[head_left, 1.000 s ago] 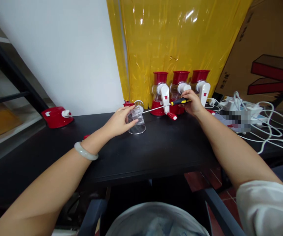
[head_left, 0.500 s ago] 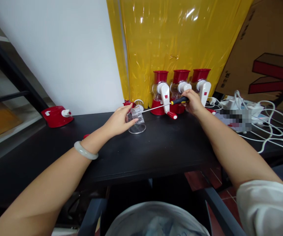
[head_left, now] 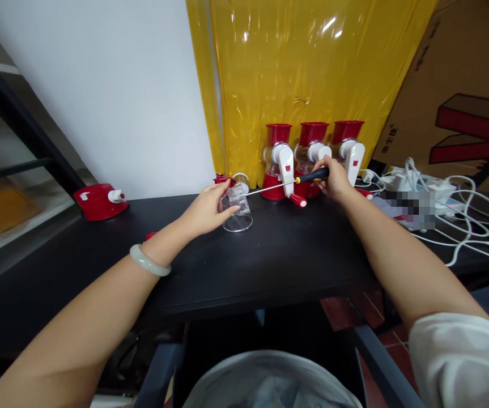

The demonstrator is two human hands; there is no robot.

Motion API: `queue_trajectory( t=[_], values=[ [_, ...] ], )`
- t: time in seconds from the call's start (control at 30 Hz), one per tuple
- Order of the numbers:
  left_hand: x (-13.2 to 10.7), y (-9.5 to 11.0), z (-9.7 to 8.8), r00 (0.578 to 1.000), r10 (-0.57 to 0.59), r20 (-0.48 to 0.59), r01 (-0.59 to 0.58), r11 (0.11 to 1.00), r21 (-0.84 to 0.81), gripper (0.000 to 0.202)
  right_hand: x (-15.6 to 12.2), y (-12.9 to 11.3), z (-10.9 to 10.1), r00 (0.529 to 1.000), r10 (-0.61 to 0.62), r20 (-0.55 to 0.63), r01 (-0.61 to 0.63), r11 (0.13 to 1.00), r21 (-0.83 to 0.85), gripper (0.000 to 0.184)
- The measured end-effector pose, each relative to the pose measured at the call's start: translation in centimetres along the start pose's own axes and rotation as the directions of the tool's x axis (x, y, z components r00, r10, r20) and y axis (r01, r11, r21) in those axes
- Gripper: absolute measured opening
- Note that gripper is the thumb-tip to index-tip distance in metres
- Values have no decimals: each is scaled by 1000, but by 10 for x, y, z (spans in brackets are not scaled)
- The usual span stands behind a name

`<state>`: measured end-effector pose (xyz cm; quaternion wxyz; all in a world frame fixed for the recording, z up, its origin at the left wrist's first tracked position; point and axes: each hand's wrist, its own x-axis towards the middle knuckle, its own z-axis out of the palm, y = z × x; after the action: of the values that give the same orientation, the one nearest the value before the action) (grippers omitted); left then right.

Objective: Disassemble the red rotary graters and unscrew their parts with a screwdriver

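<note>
My left hand [head_left: 209,211] is closed around a clear plastic grater body [head_left: 239,205], whose round rim rests on the black table. In my right hand [head_left: 334,180] is a screwdriver [head_left: 311,175] with a black and yellow handle, held nearly level. Its long metal shaft points left, and the tip meets or sits just at the clear body; exact contact is too small to tell. Behind that body stands a metal grater drum [head_left: 241,181], beside a red part [head_left: 222,178] partly hidden by my left fingers.
Three red and white rotary graters [head_left: 279,158] with cranks line the table's back, before a yellow plastic sheet [head_left: 269,68]. At left sits a red grater base [head_left: 101,202]. White cables and chargers [head_left: 422,187] crowd the right side. A cardboard box [head_left: 460,68] leans behind them.
Both hands stay almost in place, still holding the clear body and the screwdriver. The whole view has shifted very slightly.
</note>
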<state>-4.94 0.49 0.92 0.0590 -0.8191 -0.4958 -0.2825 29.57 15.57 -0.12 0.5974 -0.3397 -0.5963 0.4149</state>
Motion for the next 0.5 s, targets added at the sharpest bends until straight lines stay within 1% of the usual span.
queue_trajectory(
  t=[0.07,0.17,0.33,0.43,0.5],
  values=[
    [0,0,0,1000,0,2,0,1000,0,71,0,0,0,999,-15,-43,15,1000,-8,36],
    [0,0,-1,1000,1,0,-1,1000,-5,69,-2,0,1,996,-42,-77,41,999,-13,26],
    [0,0,0,1000,6,2,-6,1000,-8,70,-5,-4,4,998,-27,-50,32,994,102,16],
    [0,0,1,1000,9,2,-9,1000,-5,71,-6,-6,5,998,-24,-52,32,986,164,15],
    [0,0,1,1000,9,1,-9,1000,-7,71,-5,-5,4,998,-30,-47,37,986,161,16]
  ],
)
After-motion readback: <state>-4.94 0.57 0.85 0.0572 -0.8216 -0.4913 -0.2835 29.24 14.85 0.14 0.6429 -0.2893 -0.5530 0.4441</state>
